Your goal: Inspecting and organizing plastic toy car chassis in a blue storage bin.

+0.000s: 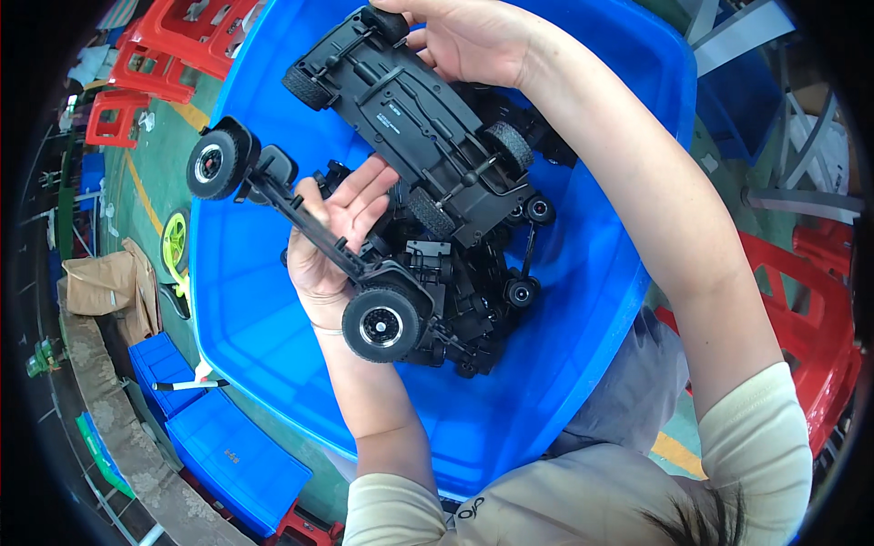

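Above a blue bin (264, 355), my right hand (473, 41) grips the far end of a black toy car chassis (401, 118). The chassis is tilted with its underside showing, and its wheels are on. My left hand (341, 227) is below it, fingers toward its edge; whether they touch it I cannot tell. A narrow black truck frame (314, 227) with large silver-hubbed wheels crosses in front of my left palm, held at the thumb. Under my hands, a heap of black wheeled parts (455, 291) lies in the bin, partly hidden.
Red plastic stools (114, 118) stand at the far left, and red stools (801, 309) are at the right. Blue lidded boxes (237, 455) and a brown paper bag (109, 287) lie left of the bin. Grey metal legs (746, 36) rise at the far right.
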Tool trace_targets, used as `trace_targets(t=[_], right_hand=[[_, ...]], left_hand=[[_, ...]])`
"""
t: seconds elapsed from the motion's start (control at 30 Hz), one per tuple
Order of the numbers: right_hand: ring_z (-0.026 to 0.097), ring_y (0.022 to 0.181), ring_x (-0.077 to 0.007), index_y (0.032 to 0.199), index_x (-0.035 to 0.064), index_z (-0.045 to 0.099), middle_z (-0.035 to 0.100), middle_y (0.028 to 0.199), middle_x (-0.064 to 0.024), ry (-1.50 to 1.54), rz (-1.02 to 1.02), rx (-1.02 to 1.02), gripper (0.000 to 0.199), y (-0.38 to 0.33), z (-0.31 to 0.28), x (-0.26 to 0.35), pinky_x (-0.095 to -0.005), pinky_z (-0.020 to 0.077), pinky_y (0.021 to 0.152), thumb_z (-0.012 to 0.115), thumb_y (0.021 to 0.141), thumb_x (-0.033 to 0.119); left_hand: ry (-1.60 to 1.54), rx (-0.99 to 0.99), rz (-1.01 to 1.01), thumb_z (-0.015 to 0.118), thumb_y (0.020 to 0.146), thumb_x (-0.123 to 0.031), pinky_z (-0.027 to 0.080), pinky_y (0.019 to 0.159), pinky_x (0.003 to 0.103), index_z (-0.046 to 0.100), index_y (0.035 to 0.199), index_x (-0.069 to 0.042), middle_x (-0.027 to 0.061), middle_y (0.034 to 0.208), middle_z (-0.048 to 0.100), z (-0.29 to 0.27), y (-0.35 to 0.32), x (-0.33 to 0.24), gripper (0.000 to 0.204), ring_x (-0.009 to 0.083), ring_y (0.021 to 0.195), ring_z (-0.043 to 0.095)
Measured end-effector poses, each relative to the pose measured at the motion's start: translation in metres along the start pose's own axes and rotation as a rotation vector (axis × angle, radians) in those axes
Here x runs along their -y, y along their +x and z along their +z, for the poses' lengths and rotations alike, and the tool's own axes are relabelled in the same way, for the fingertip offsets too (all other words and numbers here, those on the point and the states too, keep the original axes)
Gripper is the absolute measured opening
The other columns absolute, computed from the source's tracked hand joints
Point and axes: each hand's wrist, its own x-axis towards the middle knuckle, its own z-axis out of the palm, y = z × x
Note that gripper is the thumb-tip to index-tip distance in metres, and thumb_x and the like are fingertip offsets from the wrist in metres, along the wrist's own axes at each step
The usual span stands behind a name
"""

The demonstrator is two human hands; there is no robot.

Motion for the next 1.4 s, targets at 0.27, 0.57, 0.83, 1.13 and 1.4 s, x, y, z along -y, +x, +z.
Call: trace_targets(t=[0.27, 0.57, 0.83, 1.13, 1.4], right_hand=[[0.047, 0.080, -0.0214, 0.097, 0.0009, 0.043, 0.049, 0.090, -0.0145, 0.040, 0.034, -0.023, 0.034, -0.002, 0.000, 0.002, -0.0327, 0.0391, 0.072, 0.041, 0.080, 0.030], [0.046, 0.088, -0.0268, 0.102, -0.0033, 0.040, 0.047, 0.096, -0.0193, 0.047, 0.033, -0.068, 0.039, 0.002, 0.000, 0.001, -0.0370, 0.0383, 0.075, 0.042, 0.079, 0.029], [0.052, 0.070, -0.0186, 0.089, -0.0005, 0.049, 0.050, 0.081, -0.0139, -0.016, -0.112, -0.030, 0.041, 0.019, -0.015, -0.022, -0.0286, 0.0448, 0.062, 0.052, 0.072, 0.036], [0.053, 0.075, -0.0217, 0.096, -0.0021, 0.046, 0.049, 0.087, -0.0169, -0.080, -0.116, -0.084, 0.048, 0.013, -0.010, -0.021, -0.0327, 0.0448, 0.065, 0.051, 0.072, 0.039], [0.053, 0.078, -0.0237, 0.096, -0.0058, 0.045, 0.048, 0.088, -0.0168, -0.089, -0.083, -0.056, 0.051, 0.015, -0.011, -0.023, -0.0363, 0.0441, 0.070, 0.052, 0.072, 0.038]], left_hand=[[-0.080, 0.035, -0.002, 0.054, 0.074, -0.013, 0.042, 0.079, 0.039, 0.043, 0.068, -0.006, 0.0360, 0.115, 0.021, -0.004, 0.002, 0.002, 0.015, 0.0458, 0.108, 0.024], [-0.291, -0.007, 0.014, 0.056, 0.072, -0.012, 0.041, 0.079, 0.042, 0.043, 0.070, -0.003, 0.0364, 0.115, 0.018, -0.010, 0.000, 0.004, 0.017, 0.0455, 0.110, 0.019], [-0.229, -0.039, -0.038, 0.056, 0.072, -0.018, 0.039, 0.082, 0.042, 0.043, 0.073, -0.005, 0.0328, 0.117, 0.022, -0.009, -0.001, 0.009, 0.018, 0.0438, 0.110, 0.023], [-0.107, -0.054, -0.023, 0.055, 0.073, -0.020, 0.034, 0.085, 0.044, 0.049, 0.081, -0.007, 0.0315, 0.116, 0.025, -0.011, -0.002, 0.009, 0.017, 0.0418, 0.109, 0.026], [0.124, -0.339, 0.054, 0.045, 0.080, -0.018, 0.036, 0.084, 0.043, 0.039, 0.105, -0.002, 0.0205, 0.105, 0.043, -0.001, 0.014, 0.013, 0.030, 0.0309, 0.097, 0.044]])
